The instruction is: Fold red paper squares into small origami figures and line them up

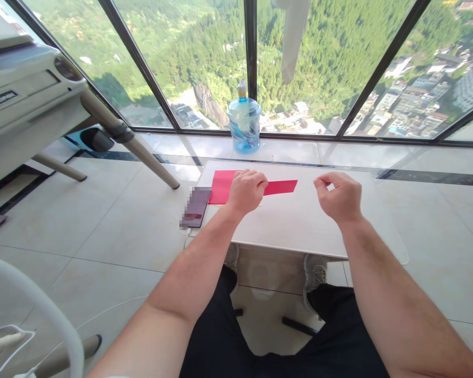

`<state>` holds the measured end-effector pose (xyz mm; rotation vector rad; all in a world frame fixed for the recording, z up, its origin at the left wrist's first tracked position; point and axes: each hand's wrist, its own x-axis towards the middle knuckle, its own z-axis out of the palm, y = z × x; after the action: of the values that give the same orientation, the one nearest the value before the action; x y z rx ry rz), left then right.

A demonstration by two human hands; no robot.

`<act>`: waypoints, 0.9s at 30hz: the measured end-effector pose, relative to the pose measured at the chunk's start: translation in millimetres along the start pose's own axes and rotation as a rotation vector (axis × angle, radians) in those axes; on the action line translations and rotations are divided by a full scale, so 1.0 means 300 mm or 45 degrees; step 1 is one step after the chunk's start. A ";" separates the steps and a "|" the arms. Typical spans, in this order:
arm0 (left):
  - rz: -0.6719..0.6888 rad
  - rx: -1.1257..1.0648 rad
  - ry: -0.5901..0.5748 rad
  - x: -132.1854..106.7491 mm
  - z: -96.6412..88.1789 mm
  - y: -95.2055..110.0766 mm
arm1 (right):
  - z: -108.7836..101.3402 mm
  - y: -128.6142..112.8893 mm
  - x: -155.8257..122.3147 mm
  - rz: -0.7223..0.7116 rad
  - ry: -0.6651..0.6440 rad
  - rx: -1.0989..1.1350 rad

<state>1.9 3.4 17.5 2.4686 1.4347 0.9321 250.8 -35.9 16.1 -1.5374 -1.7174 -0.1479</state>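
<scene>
While a pale piece of equipment (23,110) on tubular legs (150,157) takes up the left side, a dark phone (198,207) lies at the left end of the white counter (295,220), a white cable (188,231) at its near edge. Just beside the phone, a red sheet (222,184) rests on the counter, partly hidden by the left hand (246,193). Beyond the counter, a blue water jug (244,128) stands near the window frame (251,52). The left hand's fingers are curled, grasping a red strip (281,187) that reaches rightward over the counter; whether strip and sheet join behind the hand, I cannot tell. Farther right, past the strip's slanted tip, the right hand (341,197) hovers over the counter, fingers clenched, thumb meeting forefinger.
</scene>
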 end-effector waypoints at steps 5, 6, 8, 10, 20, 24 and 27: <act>0.111 0.016 -0.041 -0.006 0.023 0.035 | 0.011 -0.058 -0.011 -0.232 -0.143 0.014; 0.138 0.015 -0.049 -0.008 0.030 0.048 | 0.017 -0.070 -0.015 -0.274 -0.192 0.006; 0.174 0.019 -0.054 -0.013 0.042 0.072 | 0.029 -0.089 -0.022 -0.310 -0.273 -0.034; 0.194 0.021 -0.047 -0.019 0.050 0.090 | 0.037 -0.100 -0.028 -0.312 -0.316 -0.072; 0.169 0.031 -0.088 -0.009 0.035 0.070 | 0.019 -0.089 -0.021 -0.311 -0.318 -0.078; 0.090 -0.032 -0.045 -0.004 0.010 0.048 | 0.007 -0.062 -0.008 -0.252 -0.303 -0.040; -0.005 -0.153 -0.002 0.000 -0.001 0.030 | 0.003 -0.051 -0.001 -0.173 -0.301 0.030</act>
<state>8.3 -1.5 21.4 2.3787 1.3416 0.9847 237.1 -39.4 21.5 -1.4673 -2.0029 -0.0148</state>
